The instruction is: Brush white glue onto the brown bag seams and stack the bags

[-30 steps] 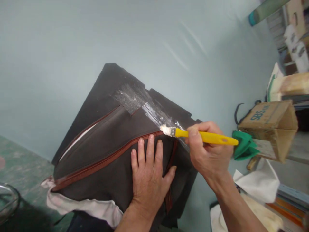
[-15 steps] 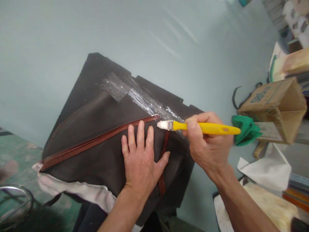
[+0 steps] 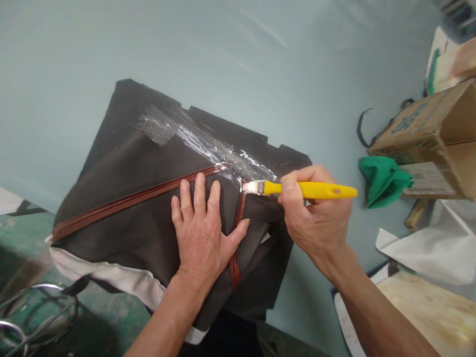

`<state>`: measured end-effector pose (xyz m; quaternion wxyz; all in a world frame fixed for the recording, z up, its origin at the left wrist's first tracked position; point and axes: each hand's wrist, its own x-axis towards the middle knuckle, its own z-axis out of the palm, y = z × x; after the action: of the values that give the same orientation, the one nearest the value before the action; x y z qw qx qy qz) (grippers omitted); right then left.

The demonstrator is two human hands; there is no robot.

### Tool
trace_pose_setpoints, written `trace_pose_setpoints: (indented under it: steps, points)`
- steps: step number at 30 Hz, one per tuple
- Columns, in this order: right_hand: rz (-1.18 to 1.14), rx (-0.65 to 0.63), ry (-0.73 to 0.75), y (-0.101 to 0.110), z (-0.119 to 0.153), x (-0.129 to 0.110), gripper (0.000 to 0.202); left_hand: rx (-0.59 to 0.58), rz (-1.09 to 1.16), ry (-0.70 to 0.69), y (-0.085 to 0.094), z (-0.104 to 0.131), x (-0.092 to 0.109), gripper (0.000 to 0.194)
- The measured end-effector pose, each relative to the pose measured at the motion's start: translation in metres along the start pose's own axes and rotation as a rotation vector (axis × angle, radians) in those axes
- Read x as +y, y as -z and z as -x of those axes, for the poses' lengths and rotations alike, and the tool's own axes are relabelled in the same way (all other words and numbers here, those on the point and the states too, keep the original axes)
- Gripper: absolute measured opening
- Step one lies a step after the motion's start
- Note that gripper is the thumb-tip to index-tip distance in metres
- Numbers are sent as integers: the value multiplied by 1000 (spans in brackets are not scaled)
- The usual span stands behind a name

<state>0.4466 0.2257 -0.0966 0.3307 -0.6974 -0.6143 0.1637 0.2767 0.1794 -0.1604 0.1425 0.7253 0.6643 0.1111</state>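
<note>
Dark fabric pieces (image 3: 122,178) with reddish-brown strips (image 3: 126,202) lie on the pale green table. My left hand (image 3: 203,228) rests flat on the fabric between two strips, fingers spread. In my right hand (image 3: 316,213) is a yellow-handled brush (image 3: 327,190), held from the right. Its white-coated bristles touch the upper end of the shorter strip. A streaky white, wet-looking smear (image 3: 208,148) runs along the fabric's upper part and covers the tip of the longer strip. Pale cloth (image 3: 111,277) shows along the lower left edge.
On the right stand an open cardboard box (image 3: 420,139) and a crumpled green cloth (image 3: 385,181). White sheets (image 3: 431,248) and a stained pale board (image 3: 427,307) lie below them. A metal-framed stool (image 3: 40,317) is at the lower left, beyond the table edge.
The brush has moved from beside the longer strip's tip to the shorter strip's upper end. More white coats the longer strip's tip. The whole view has shifted; my left hand stays flat on the fabric.
</note>
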Motion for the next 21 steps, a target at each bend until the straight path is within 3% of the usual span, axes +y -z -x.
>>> trace_pose_setpoints:
  steps: [2,5,12,21]
  points:
    - [-90,28,-13,-7,-1,2,13,9,-6,-15,0,0,-1,92]
    - [-176,-51,-42,-10,1,11,13,8,-13,-15,1,0,-2,90]
    - [33,-58,-176,35,30,33,18,-28,-18,-1,3,-3,-1,93]
    - [103,-2,-199,53,36,36,18,-74,-36,10,9,-5,-1,89]
